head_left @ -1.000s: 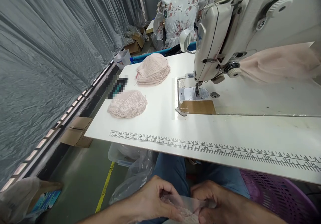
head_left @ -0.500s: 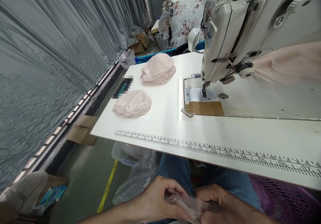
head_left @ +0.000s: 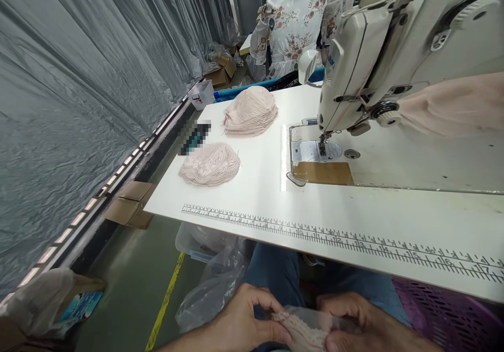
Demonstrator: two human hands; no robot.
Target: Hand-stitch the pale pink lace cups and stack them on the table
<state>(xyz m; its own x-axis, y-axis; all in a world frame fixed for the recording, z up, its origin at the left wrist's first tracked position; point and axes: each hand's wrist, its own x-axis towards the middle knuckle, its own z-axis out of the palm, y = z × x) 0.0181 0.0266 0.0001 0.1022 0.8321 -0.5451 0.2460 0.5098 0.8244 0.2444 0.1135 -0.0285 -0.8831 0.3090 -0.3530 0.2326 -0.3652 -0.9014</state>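
Over my lap, below the table edge, both hands hold a pale pink lace piece (head_left: pixel 305 332) with a sheer edge. My left hand (head_left: pixel 252 318) pinches its left end between thumb and fingers. On the other end, my right hand (head_left: pixel 354 320) is closed, thumb on top. The lower part of the piece runs out of view. On the white table (head_left: pixel 252 184) lie a stack of pink lace cups (head_left: pixel 252 111) and, nearer, a smaller pile of lace pieces (head_left: pixel 210 164). To their right stands a sewing machine (head_left: pixel 346 73), its needle area (head_left: pixel 323 146) away from both hands.
A printed ruler (head_left: pixel 299 232) runs along the table's front edge. Pink fabric (head_left: pixel 452 105) hangs by the machine. A purple basket (head_left: pixel 441 315) stands below right, a plastic bag (head_left: pixel 212 283) below left. A person in a floral top (head_left: pixel 295 26) sits beyond the table.
My hands have moved slightly right with the lace piece, and more of its lace and sheer edge shows between them. The view has shifted a little; the piles on the table stay put.
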